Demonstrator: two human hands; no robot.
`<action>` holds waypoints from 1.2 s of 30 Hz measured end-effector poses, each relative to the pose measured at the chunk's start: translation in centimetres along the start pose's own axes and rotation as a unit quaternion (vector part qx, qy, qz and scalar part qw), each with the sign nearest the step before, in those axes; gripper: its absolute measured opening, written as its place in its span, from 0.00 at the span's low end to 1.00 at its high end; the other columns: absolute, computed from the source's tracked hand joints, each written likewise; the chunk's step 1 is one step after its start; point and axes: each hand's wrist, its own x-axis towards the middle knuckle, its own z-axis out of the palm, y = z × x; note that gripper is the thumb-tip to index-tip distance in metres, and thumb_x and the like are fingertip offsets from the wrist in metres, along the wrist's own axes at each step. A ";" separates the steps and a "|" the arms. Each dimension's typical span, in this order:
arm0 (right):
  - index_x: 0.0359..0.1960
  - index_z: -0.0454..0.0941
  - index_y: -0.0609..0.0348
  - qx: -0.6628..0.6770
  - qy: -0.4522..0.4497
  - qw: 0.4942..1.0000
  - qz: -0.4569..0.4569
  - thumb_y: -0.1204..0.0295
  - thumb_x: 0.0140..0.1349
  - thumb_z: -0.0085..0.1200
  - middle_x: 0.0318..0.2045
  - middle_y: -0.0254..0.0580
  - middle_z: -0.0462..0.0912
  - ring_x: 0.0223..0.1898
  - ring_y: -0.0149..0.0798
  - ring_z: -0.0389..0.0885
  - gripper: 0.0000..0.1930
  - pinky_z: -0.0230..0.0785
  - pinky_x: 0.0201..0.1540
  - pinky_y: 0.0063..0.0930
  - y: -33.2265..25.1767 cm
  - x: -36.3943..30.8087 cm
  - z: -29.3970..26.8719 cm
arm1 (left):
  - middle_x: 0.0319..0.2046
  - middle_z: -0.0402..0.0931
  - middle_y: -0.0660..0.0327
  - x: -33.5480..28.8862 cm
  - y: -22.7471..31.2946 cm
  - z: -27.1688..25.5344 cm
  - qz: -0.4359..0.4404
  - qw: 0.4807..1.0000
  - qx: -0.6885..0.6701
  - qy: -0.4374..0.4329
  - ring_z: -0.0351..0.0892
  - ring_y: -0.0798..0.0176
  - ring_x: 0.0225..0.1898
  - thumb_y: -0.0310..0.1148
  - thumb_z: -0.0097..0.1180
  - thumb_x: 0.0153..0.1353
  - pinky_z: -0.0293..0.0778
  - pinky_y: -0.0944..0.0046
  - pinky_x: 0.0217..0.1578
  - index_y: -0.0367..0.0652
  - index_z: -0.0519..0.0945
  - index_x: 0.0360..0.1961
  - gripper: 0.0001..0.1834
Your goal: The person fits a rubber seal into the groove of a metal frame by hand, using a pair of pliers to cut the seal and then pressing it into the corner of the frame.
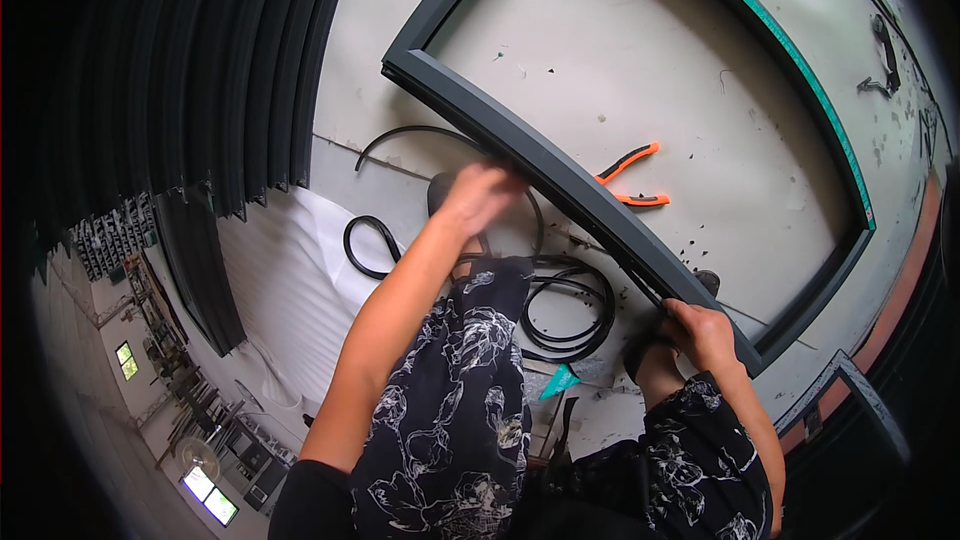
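A dark grey rectangular window frame (560, 168) lies at a slant in front of me. Along its near side runs a thin black rubber strip (640, 283). The fingers of my right hand (704, 332) are closed on this strip near the frame's right corner. My left hand (482, 196) is at the same side, farther left, touching or very near the edge; motion smears its fingers, so I cannot make out a grip. More black rubber strip lies in a loose coil (606, 312) between my feet, and a curved length reaches out left of the frame.
Pliers with orange and black handles (632, 162) lie on the floor inside the frame, partly under its near side. Dark ribbed profiles (200, 60) are stacked at the left, beside white foam sheeting (290, 280). A green scrap (559, 381) lies near my feet.
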 end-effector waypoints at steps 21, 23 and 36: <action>0.42 0.75 0.51 -0.052 0.001 0.999 0.003 0.74 0.45 0.57 0.21 0.44 0.75 0.25 0.47 0.76 0.19 0.69 0.27 0.37 -0.8 0.3 0.0 | 0.36 0.75 0.54 2.1 3.8 -0.9 0.071 0.988 0.003 0.137 0.77 0.58 0.36 0.23 0.40 0.59 0.76 0.60 0.39 0.33 0.71 0.40 0.10; 0.44 0.74 0.50 -0.087 -0.003 0.996 -0.003 0.74 0.45 0.57 0.20 0.43 0.74 0.24 0.47 0.76 0.20 0.68 0.27 0.37 -0.7 -0.2 0.1 | 0.42 0.73 0.53 0.8 2.0 0.3 0.005 0.998 0.046 0.046 0.75 0.55 0.43 0.20 0.42 0.58 0.73 0.55 0.48 0.33 0.69 0.48 0.15; 0.49 0.73 0.59 0.428 -0.182 0.864 0.194 0.78 0.59 0.50 0.22 0.33 0.76 0.24 0.23 0.72 0.15 0.69 0.28 0.21 -1.2 -0.6 -1.4 | 0.44 0.72 0.53 -0.4 -2.2 4.2 -0.092 0.987 0.132 -0.019 0.75 0.57 0.46 0.22 0.51 0.56 0.74 0.61 0.49 0.32 0.69 0.48 0.17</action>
